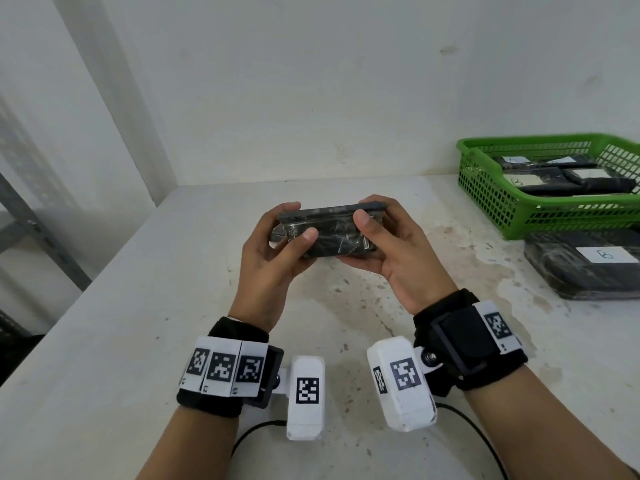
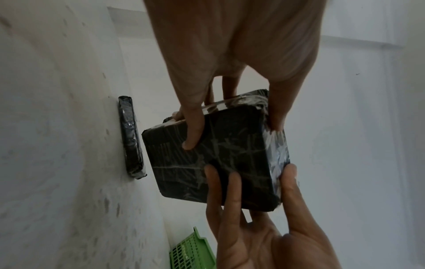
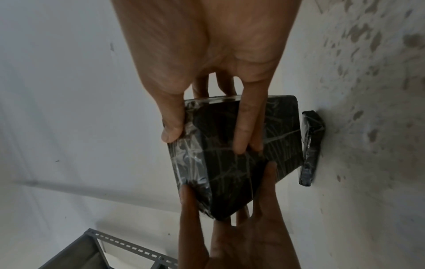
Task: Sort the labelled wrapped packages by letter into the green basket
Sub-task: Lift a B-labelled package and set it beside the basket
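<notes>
I hold a black wrapped package (image 1: 332, 233) above the middle of the table with both hands. My left hand (image 1: 298, 221) grips its left end, thumb on the near face. My right hand (image 1: 367, 233) grips its right end, fingers curled underneath. No label shows on the package (image 2: 230, 154) in any view. The green basket (image 1: 554, 220) stands at the far right and holds several black packages with white labels, one marked B. A flat black package marked B (image 1: 588, 268) lies on the table in front of the basket.
Another black package (image 2: 131, 138) lies on the white, stained table (image 1: 173, 341) just beyond the held one; it also shows in the right wrist view (image 3: 310, 145). White walls close off the back. A grey metal rack (image 3: 103, 251) stands off the table's left side.
</notes>
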### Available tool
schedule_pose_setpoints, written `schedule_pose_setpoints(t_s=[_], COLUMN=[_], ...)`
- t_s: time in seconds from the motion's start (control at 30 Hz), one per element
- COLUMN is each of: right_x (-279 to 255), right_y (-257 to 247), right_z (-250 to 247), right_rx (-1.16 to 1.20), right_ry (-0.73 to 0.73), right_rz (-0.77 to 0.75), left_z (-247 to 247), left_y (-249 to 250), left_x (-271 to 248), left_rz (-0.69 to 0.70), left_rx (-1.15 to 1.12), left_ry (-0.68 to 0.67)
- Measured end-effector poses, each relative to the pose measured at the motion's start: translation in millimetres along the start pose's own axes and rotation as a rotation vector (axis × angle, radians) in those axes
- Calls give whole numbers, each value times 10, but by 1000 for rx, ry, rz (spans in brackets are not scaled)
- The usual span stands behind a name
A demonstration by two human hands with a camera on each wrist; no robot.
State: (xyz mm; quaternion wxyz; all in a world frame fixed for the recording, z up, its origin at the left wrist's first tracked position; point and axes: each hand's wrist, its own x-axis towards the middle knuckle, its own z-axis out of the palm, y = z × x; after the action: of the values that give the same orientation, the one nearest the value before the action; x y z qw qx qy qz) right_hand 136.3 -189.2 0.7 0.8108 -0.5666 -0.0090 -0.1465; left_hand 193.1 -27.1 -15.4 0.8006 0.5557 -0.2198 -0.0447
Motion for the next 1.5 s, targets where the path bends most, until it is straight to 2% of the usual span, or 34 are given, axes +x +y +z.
schedule_pose_setpoints(t_s=[0.17, 0.33, 0.47, 0.57, 0.67, 0.8, 0.97, 1.07, 1.2, 1.3, 1.5], right_x=[-17, -17, -18, -17, -21, -19, -9, -20, -31, -35, -52], right_y=[-75, 29, -3, -14, 16, 38, 34, 0, 1, -32, -184], right_z=[-29, 22, 14, -15, 12, 31, -16, -9, 18, 19, 5], right_rx=[-89, -120, -141, -170, -211, -172, -146, -146, -151, -135, -6], right_ry=[-52, 53, 19, -27, 20, 50, -4, -20, 15, 46, 71], right_rz=[-4, -56, -61, -9, -56, -61, 2, -28, -64, -77, -21], left_z=[51, 46, 38, 59, 47, 24, 55, 34, -5, -34, -51], left_y=[-17, -9, 15, -11, -17, -2, -33, -19, -21, -46, -72], left_x=[-9, -11, -17, -27, -26, -18, -19, -9, 1, 8, 7], left_rz=[-19, -53, -43, -39, -42, -42, -19, -24, -65, -46, -9], left_rx=[3, -22, -4, 11, 12, 15, 47, 61, 67, 132, 270], left_ry=[40, 31, 34, 44, 24, -2, 41, 39, -27, -86, 63])
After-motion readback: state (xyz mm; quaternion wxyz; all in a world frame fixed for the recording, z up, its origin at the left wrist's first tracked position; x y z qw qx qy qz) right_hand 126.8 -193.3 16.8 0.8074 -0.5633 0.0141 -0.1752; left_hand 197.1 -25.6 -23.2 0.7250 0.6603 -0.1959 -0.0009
